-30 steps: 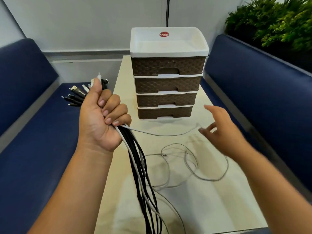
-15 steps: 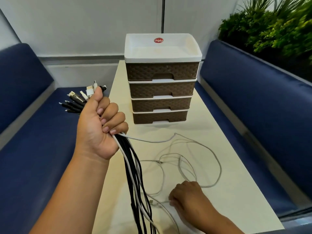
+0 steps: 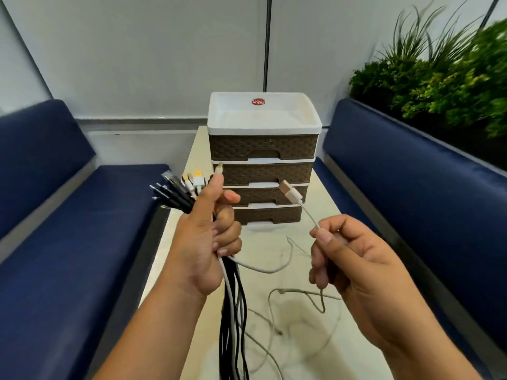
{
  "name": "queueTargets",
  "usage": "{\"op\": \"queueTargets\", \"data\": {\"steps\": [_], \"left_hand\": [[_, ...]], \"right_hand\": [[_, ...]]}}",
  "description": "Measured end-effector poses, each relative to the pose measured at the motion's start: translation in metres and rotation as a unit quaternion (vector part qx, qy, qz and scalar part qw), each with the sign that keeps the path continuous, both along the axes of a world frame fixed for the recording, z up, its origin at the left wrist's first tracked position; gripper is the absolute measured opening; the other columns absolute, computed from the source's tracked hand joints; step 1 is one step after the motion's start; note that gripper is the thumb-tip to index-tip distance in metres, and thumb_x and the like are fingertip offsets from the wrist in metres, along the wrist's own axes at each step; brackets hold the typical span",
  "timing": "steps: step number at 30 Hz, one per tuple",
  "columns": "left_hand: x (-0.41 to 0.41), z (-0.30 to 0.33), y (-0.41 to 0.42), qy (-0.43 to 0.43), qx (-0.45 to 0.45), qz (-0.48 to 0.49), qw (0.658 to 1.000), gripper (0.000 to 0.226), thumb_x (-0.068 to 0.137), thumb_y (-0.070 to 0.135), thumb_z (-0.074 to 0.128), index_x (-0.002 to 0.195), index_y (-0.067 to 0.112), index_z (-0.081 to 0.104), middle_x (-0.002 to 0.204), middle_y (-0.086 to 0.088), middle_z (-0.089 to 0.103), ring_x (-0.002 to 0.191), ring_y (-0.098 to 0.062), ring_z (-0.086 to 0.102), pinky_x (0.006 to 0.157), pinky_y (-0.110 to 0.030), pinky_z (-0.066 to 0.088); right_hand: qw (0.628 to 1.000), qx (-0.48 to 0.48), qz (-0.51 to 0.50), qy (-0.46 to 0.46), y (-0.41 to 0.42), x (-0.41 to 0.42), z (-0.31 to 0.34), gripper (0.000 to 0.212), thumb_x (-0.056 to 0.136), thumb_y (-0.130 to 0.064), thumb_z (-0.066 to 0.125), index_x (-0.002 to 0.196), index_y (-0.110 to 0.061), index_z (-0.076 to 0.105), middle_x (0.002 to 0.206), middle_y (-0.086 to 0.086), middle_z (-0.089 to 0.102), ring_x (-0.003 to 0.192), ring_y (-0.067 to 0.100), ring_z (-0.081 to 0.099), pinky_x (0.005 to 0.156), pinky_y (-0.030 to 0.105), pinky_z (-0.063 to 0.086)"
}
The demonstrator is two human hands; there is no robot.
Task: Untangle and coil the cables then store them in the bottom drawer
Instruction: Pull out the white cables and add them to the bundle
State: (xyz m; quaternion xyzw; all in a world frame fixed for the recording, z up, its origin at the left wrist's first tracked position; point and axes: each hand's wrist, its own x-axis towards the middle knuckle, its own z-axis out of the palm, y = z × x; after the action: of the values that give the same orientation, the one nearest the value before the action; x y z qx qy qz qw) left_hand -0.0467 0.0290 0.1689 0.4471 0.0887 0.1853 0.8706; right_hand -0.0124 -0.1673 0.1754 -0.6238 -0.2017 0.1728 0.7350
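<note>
My left hand (image 3: 208, 242) grips a bundle of black and white cables (image 3: 233, 311); their plug ends fan out above my fist and the strands hang down over the table. My right hand (image 3: 348, 259) pinches a white cable (image 3: 308, 215) just below its USB plug (image 3: 290, 191), held up in front of the drawers. The rest of that cable lies in loose loops on the table below. The brown drawer unit (image 3: 263, 149) with a white top stands at the table's far end; its bottom drawer (image 3: 267, 215) is closed.
The narrow cream table (image 3: 296, 352) runs between two blue cushioned benches, the left bench (image 3: 68, 256) and the right bench (image 3: 425, 201). Green plants (image 3: 444, 78) stand behind the right bench. A white wall closes off the far side.
My right hand went down to the loose white cable on the table, took hold near its plug and lifted it up. My left hand has kept its grip on the bundle.
</note>
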Motion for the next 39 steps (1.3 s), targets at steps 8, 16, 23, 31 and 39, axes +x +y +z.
{"op": "queueTargets", "data": {"steps": [8,16,23,31,39], "left_hand": [[0.000,0.001,-0.045,-0.004,0.077,-0.034,0.996,0.047,0.066,0.053,0.081,0.085,0.011,0.071,0.048,-0.002,0.030,0.033,-0.009,0.024,0.037,-0.017,0.018],[0.000,0.019,-0.056,-0.024,0.014,0.006,1.000,0.043,0.095,0.047,0.045,0.062,0.020,0.041,0.056,0.003,0.031,0.039,-0.007,0.020,0.038,-0.020,0.018],[-0.007,0.051,-0.045,-0.096,-0.012,0.038,0.995,0.047,0.101,0.046,0.038,0.062,0.021,0.033,0.058,0.005,0.032,0.041,-0.006,0.024,0.041,-0.018,0.024],[-0.039,0.070,-0.064,-0.141,-0.098,-0.059,0.983,0.047,0.099,0.051,0.039,0.062,0.022,0.039,0.047,0.008,0.037,0.041,-0.001,0.043,0.038,-0.012,0.034],[-0.054,0.078,-0.130,-0.084,-0.019,-0.085,0.993,0.047,0.095,0.048,0.050,0.059,0.024,0.033,0.042,0.008,0.024,0.031,-0.003,0.022,0.033,-0.016,0.015]], "right_hand": [[0.998,0.042,0.000,-0.054,0.034,-0.014,0.004,0.014,0.096,-0.011,0.053,0.090,0.001,0.057,0.061,0.009,0.059,0.047,0.022,0.049,0.050,0.024,0.045],[0.996,-0.004,0.045,-0.071,0.014,-0.039,-0.050,0.037,0.092,-0.041,0.061,0.074,-0.010,0.054,0.050,0.000,0.052,0.042,0.013,0.047,0.048,0.022,0.042],[0.981,-0.183,0.059,0.039,-0.073,-0.087,-0.137,0.058,0.060,-0.075,0.070,0.061,-0.017,0.067,0.060,0.006,0.063,0.063,0.017,0.061,0.069,0.025,0.045],[0.898,-0.383,0.200,-0.087,-0.055,0.040,-0.478,0.061,0.064,-0.068,0.076,0.101,-0.020,0.069,0.077,0.006,0.071,0.056,-0.010,0.059,0.074,0.020,0.056],[0.957,-0.202,0.087,-0.188,-0.139,-0.042,-0.002,0.060,0.065,-0.065,0.075,0.115,-0.036,0.059,0.115,-0.018,0.064,0.108,0.003,0.062,0.092,0.029,0.053]]}}
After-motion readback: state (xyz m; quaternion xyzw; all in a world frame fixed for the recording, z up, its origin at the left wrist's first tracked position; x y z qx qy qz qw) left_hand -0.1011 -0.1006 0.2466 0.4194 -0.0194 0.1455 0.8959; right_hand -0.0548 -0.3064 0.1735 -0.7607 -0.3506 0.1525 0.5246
